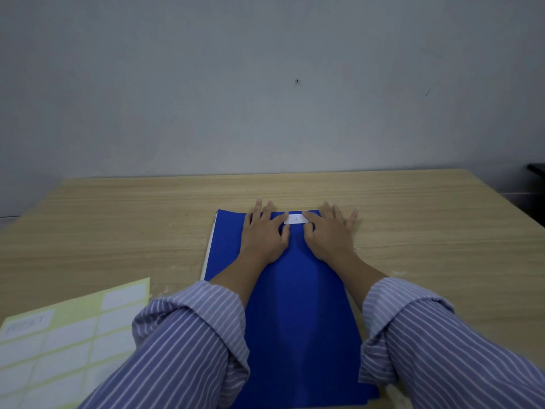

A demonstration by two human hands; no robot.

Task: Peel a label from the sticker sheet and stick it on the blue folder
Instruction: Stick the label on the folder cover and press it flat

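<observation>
Near the far edge of the folder (298,305), the label (295,219) lies flat on the blue cover, its long axis running left to right, across the folder's length. The 2 hands flank it: the left hand (265,231) touches its left end with the index fingertip, the right hand (330,234) touches its right end the same way. Both hands are spread flat, palms down on the cover, pinching nothing; the fingertips press rather than grip.

Because the label runs crosswise, each hand is nearest to its own end, and neither has to reach over the other. The step in hand looks like smoothing the label down, so the likely need is a sweep along that long axis, from the middle outward. Whether every corner is already stuck cannot be told at this size.

The sheet (67,340) rests on the table (118,219) at the near left, well apart from the folder, beside the left sleeve (188,335), with most of its white labels in place.
</observation>
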